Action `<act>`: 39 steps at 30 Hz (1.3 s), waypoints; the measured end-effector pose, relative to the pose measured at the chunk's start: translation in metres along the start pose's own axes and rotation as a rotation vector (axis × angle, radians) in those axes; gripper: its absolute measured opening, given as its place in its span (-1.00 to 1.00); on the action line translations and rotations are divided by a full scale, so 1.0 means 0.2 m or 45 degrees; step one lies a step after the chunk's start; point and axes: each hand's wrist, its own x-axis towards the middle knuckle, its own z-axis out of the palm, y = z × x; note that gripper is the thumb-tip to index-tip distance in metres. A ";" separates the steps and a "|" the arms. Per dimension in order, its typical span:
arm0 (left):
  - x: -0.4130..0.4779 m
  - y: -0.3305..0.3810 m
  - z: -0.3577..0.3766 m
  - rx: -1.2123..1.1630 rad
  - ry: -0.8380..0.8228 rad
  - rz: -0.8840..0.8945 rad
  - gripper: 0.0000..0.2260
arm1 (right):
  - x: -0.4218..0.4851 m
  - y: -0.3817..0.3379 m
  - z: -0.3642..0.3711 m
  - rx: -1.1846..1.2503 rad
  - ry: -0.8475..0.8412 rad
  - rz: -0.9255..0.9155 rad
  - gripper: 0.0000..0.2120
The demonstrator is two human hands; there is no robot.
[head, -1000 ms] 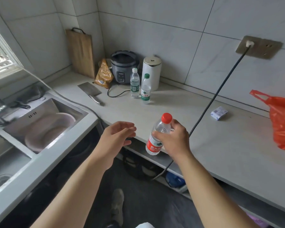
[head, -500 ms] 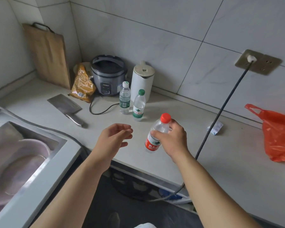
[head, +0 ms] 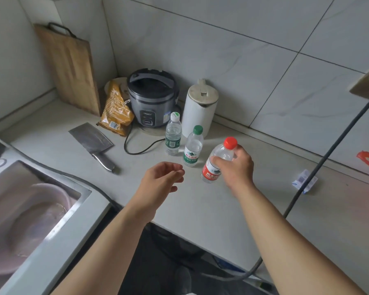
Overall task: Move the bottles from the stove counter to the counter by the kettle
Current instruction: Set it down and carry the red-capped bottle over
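My right hand point(head: 238, 168) grips a clear bottle with a red cap and red label point(head: 215, 166), tilted, just above or at the light counter point(head: 200, 209). Left of it stand two upright bottles: one with a green cap point(head: 192, 150) and one with a white cap point(head: 173, 134). Both stand in front of the white kettle point(head: 199, 108). My left hand point(head: 161, 182) hovers over the counter with fingers loosely curled and holds nothing.
A grey rice cooker point(head: 150, 97), a yellow snack bag point(head: 116, 110), a cleaver point(head: 93, 142) and a wooden cutting board point(head: 67, 64) fill the back left corner. A sink point(head: 30, 209) lies left. A black cable point(head: 328, 152) crosses the counter right, by a small packet point(head: 305, 181).
The view has moved closer to the kettle corner. My right hand has carried the red-capped bottle forward, next to the green-capped bottle. My left hand has stayed empty beside it.
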 end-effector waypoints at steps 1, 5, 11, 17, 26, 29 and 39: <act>0.02 0.00 0.01 0.007 0.007 -0.010 -0.92 | 0.04 0.01 0.01 -0.001 -0.006 -0.001 -0.56; 0.08 0.00 0.04 0.030 0.056 -0.045 -0.91 | 0.20 0.04 0.08 -0.015 -0.025 0.006 -0.54; 0.14 -0.02 0.05 0.056 0.115 -0.076 -0.91 | 0.37 0.11 0.17 -0.042 -0.046 0.023 -0.47; 0.19 -0.01 0.05 0.052 0.156 -0.099 -0.92 | 0.41 0.20 0.23 -0.095 -0.073 0.063 -0.49; 0.26 0.03 0.08 0.040 0.134 -0.108 -0.91 | 0.41 0.25 0.22 -0.070 -0.103 0.060 -0.56; 0.27 0.03 0.08 0.037 0.124 -0.107 -0.91 | 0.41 0.27 0.21 -0.086 -0.123 0.054 -0.53; 0.21 0.04 0.03 0.038 0.114 -0.107 -0.91 | 0.36 0.24 0.21 -0.131 -0.137 0.092 -0.43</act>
